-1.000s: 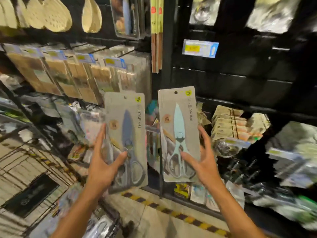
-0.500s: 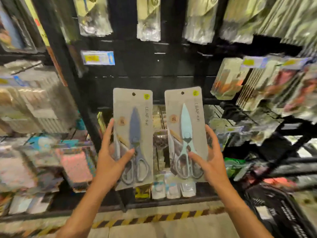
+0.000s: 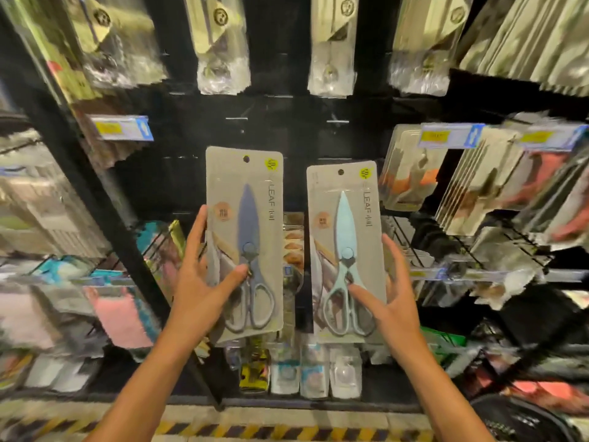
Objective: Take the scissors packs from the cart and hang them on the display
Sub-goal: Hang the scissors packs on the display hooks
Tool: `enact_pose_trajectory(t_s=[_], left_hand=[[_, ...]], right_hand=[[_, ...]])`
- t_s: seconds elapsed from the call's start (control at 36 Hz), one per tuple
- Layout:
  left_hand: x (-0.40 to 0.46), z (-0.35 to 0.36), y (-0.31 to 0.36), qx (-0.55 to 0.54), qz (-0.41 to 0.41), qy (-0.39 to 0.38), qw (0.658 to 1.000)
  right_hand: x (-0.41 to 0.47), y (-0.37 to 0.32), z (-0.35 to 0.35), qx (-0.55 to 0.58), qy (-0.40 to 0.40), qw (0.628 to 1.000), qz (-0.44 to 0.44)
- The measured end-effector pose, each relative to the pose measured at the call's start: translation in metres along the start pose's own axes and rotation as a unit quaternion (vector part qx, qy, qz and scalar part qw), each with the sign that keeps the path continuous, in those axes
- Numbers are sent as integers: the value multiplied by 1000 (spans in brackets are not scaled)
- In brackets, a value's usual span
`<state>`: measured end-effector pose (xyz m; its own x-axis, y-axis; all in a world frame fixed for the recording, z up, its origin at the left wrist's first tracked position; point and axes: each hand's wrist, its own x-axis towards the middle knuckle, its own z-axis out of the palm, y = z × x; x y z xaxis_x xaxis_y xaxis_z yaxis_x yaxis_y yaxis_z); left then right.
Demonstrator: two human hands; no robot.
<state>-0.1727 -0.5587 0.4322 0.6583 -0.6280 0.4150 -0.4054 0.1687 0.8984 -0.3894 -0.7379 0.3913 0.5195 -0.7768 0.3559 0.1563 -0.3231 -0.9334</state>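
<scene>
Packs are off the cart but unhung: left hand (image 3: 204,291) grips the grey-blue scissors pack (image 3: 244,240), right hand (image 3: 387,309) the mint scissors pack (image 3: 345,250), both below the display hooks (image 3: 337,121).

Blue-scissors pack (image 3: 244,240) and mint-scissors pack (image 3: 345,250) held upright, side by side.

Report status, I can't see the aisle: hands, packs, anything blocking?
Left hand grips the blue scissors pack. Right hand grips the mint scissors pack. Neither hung yet. Nothing blocking the black display panel.
</scene>
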Motion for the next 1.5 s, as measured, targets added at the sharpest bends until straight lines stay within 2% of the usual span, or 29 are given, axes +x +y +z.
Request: enact_pose_trajectory(t_s=[0.17, 0.33, 0.58, 0.72, 0.86, 1.22, 1.5], left_hand=[[17, 6, -5, -3, 8, 8, 1000], [45, -7, -22, 7, 12, -33, 999], [83, -14, -38, -17, 25, -62, 998], [98, -18, -53, -4, 14, -60, 998], [100, -13, -50, -35, 35, -78, 996], [108, 6, -43, -46, 58, -64, 995], [118, 17, -43, -41, 60, -47, 996]], right_hand=[[29, 8, 4, -2, -1, 1000, -4], [54, 7, 15, 6, 12, 1000, -7], [81, 2, 35, -2, 61, 998, 2], [83, 6, 42, -5, 67, 998, 5], [87, 10, 43, -8, 74, 997, 3], [108, 33, 29, 23, 49, 999, -2], [131, 58, 27, -67, -10, 998, -7]])
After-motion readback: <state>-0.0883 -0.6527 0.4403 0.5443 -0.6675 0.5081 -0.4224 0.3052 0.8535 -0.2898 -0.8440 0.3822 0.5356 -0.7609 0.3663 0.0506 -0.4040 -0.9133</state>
